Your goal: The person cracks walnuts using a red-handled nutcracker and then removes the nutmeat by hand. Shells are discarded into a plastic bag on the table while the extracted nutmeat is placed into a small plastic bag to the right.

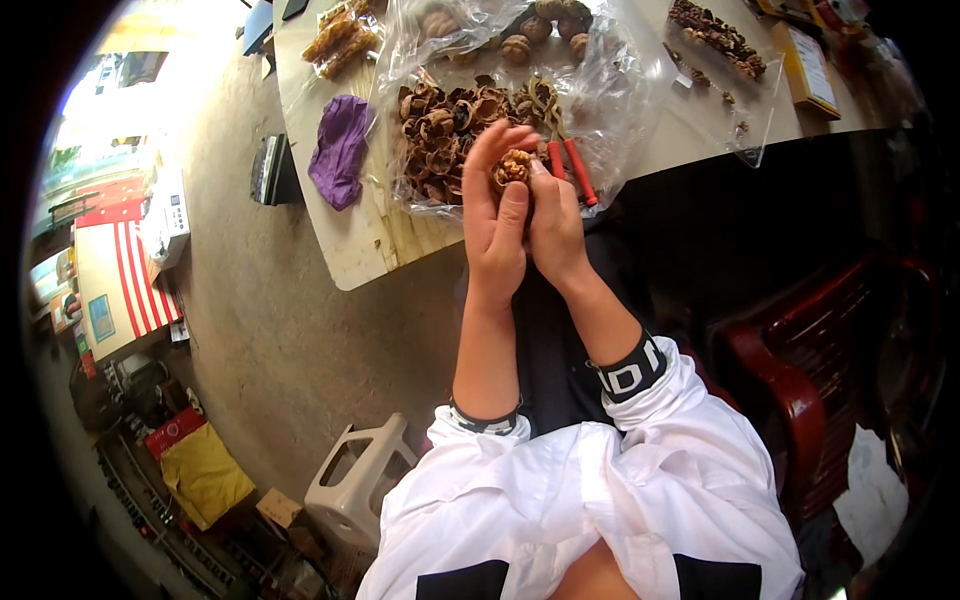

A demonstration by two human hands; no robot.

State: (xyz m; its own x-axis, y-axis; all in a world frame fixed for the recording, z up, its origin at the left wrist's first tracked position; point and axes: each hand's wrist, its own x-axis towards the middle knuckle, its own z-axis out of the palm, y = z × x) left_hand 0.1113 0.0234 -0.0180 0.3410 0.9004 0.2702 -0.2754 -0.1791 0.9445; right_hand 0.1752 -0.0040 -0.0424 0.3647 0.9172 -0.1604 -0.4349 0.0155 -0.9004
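Note:
A cracked walnut (513,168), its wrinkled kernel showing, is held between my two hands above the near edge of the table. My left hand (492,225) cups it from the left, thumb against it and fingers curving up behind. From the other side, my right hand (556,228) closes on it, thumb tip at its edge; its other fingers are mostly hidden. Just beyond lies a heap of broken walnut shells (440,135) on a clear plastic bag (618,110). Red-handled pliers (572,170) rest on the bag beside my right hand.
Whole walnuts (537,30) sit in the far part of the bag. A purple cloth or bag (341,150) lies on the table (372,243) at left. A yellow box (806,70) stands far right. A plastic stool (360,480) and a dark red chair (790,380) flank me.

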